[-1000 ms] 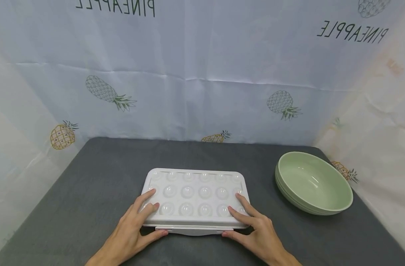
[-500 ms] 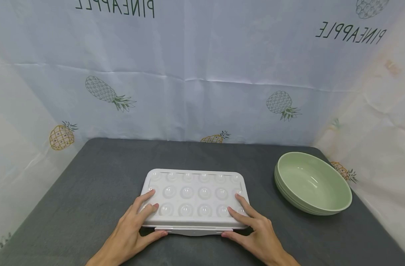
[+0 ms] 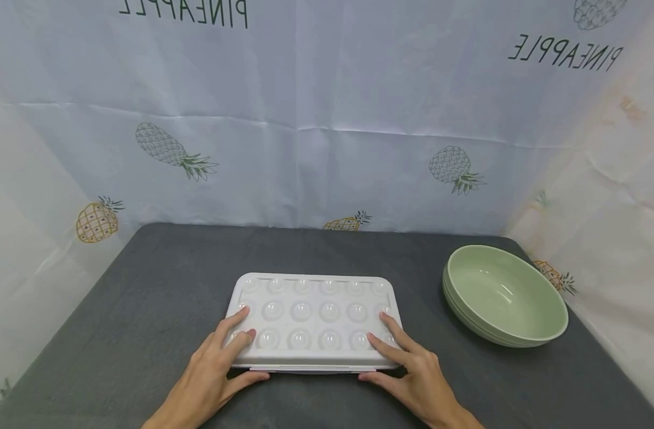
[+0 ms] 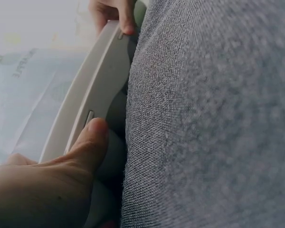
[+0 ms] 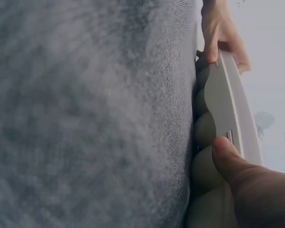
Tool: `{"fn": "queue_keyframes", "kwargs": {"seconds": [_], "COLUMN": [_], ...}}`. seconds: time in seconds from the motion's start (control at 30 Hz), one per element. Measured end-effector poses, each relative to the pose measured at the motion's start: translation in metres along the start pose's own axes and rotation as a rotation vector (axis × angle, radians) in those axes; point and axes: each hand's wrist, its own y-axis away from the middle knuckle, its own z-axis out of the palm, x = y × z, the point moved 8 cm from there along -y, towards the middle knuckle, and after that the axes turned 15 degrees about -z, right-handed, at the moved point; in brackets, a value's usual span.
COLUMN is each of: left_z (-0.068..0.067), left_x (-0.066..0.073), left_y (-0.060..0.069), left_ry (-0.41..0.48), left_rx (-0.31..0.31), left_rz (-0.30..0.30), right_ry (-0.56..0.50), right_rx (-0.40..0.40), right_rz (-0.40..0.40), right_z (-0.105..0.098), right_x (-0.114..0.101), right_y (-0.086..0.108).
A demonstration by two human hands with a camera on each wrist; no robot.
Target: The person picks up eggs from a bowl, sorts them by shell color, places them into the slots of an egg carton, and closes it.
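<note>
A white plastic egg box (image 3: 315, 326) with rows of round domes on its lid lies on the dark table in the head view. My left hand (image 3: 205, 364) grips its front left corner, fingertips on the lid and thumb at the front edge. Mirroring it at the front right corner, my right hand (image 3: 420, 368) holds the box the same way. In the left wrist view the thumb presses one end of a front latch flap (image 4: 107, 71). The right wrist view shows the other thumb at the flap's opposite end, above the rounded egg cups (image 5: 205, 130). The box's inside is hidden.
Several nested light green bowls (image 3: 506, 298) stand at the right of the dark table (image 3: 144, 286). A pineapple-print curtain (image 3: 316, 119) closes off the back and sides. Grey cloth (image 4: 209, 118) fills much of both wrist views, close to the box's front.
The front latch flap, seen below the lid edge before, now shows only as a thin strip in the head view. Both hands keep their grip in nearly the same place.
</note>
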Motion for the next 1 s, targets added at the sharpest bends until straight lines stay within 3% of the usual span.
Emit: {"fn": "queue_keyframes", "kwargs": {"seconds": [0.3,0.4,0.57,0.7,0.83,1.0], "left_z": [0.001,0.001,-0.004,-0.014,-0.023,-0.021], "left_x": [-0.004,-0.007,-0.015,-0.024,-0.045,-0.066], "left_y": [-0.003,-0.007,-0.021,-0.043,-0.064,-0.072], "left_ry": [0.016,-0.001,-0.082,-0.15,-0.194,-0.233], "left_rx": [0.009,-0.041,-0.19,-0.182,-0.149,-0.215], "left_rz": [0.001,-0.009,-0.049,-0.065,-0.156,-0.283], "right_ry": [-0.016,0.021,0.164,0.251,0.294,0.295], "right_rx": [-0.024,-0.114,-0.257,-0.295,-0.311,-0.352], "right_rz": [0.074,0.12,0.186,0.248,0.299,0.357], "right_z": [0.005,0.007,0.002,-0.005,-0.01,-0.009], "right_x": [0.003,0.008,0.024,0.048,0.068,0.08], "right_y": [-0.002,-0.005,-0.014,-0.024,-0.031,-0.028]}}
